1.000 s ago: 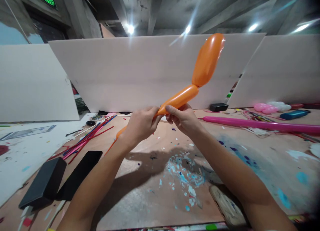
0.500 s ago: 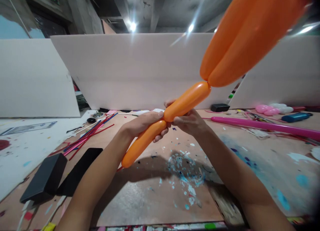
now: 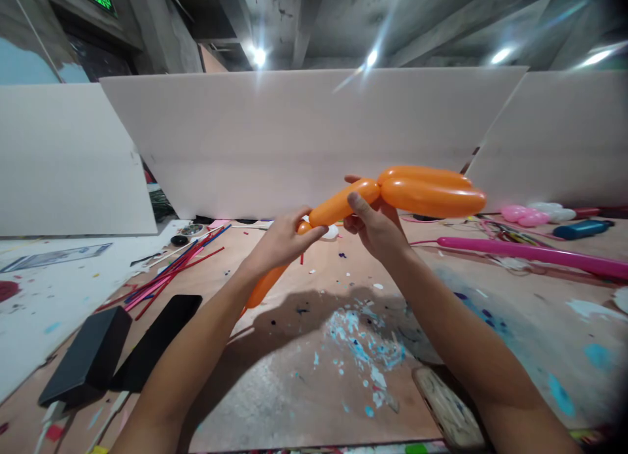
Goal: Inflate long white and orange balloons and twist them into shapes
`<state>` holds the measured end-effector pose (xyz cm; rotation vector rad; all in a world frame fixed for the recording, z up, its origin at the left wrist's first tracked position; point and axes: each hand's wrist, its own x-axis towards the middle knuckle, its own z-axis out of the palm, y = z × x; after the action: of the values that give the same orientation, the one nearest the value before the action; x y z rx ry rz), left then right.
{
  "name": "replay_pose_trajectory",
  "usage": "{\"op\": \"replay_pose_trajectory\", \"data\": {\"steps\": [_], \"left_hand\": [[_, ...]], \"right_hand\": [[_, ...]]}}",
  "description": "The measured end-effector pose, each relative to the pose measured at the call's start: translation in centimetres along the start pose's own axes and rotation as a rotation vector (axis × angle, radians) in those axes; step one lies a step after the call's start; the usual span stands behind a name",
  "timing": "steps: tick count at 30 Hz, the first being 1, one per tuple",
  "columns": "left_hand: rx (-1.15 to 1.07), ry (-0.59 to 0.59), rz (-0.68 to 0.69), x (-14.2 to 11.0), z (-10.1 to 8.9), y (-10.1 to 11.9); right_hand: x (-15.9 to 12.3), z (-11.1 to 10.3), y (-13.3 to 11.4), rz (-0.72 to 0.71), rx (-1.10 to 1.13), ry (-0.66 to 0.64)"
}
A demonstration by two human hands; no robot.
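An orange modelling balloon [image 3: 434, 193], twisted into segments, is held above the table by both hands. My left hand [image 3: 282, 243] is closed around it near a twist, and a lower segment hangs below my palm toward the left wrist. My right hand [image 3: 373, 225] grips the middle segment with the thumb in front and fingers behind. Beyond that hand, a bundle of long bubbles points right, joined at a pinched twist. Part of the lower segment is hidden by my left hand and forearm.
A long magenta balloon [image 3: 520, 254] lies at the right, near pink and white balloons [image 3: 523, 215] and a blue cylinder [image 3: 581, 229]. Deflated balloons [image 3: 171, 271], a dark box [image 3: 88, 356] and a black phone [image 3: 159, 339] lie left. White panels [image 3: 304, 140] stand behind.
The orange balloon's bubble bundle first swung up close to the camera, then dropped to point right. A twist now shows by my left hand, with a lower segment below it. My right hand shifted outward.
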<state>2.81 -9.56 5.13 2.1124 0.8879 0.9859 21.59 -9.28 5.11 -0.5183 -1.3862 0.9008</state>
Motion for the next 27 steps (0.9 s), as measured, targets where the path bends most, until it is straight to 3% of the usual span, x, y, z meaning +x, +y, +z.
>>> {"op": "replay_pose_trajectory", "data": {"steps": [1, 3, 8, 14, 21, 27], "left_hand": [[0.096, 0.058, 0.024, 0.0, 0.0, 0.0], [0.138, 0.067, 0.038, -0.1, 0.0, 0.0], [0.053, -0.037, 0.018, 0.0, -0.2, -0.3], [0.447, 0.179, 0.073, -0.1, -0.6, -0.3], [0.291, 0.073, 0.08, 0.1, -1.2, -0.8], [0.486, 0.204, 0.041, 0.2, -2.6, -1.3]], "right_hand": [[0.1, 0.1, 0.0, -0.015, 0.006, 0.089], [0.2, 0.3, 0.0, -0.001, 0.045, 0.155], [0.5, 0.2, 0.1, 0.029, 0.123, 0.023], [0.8, 0.3, 0.9, 0.024, 0.143, 0.102], [0.7, -0.1, 0.9, 0.119, 0.291, 0.02], [1.1, -0.6, 0.8, 0.149, 0.283, 0.194]]}}
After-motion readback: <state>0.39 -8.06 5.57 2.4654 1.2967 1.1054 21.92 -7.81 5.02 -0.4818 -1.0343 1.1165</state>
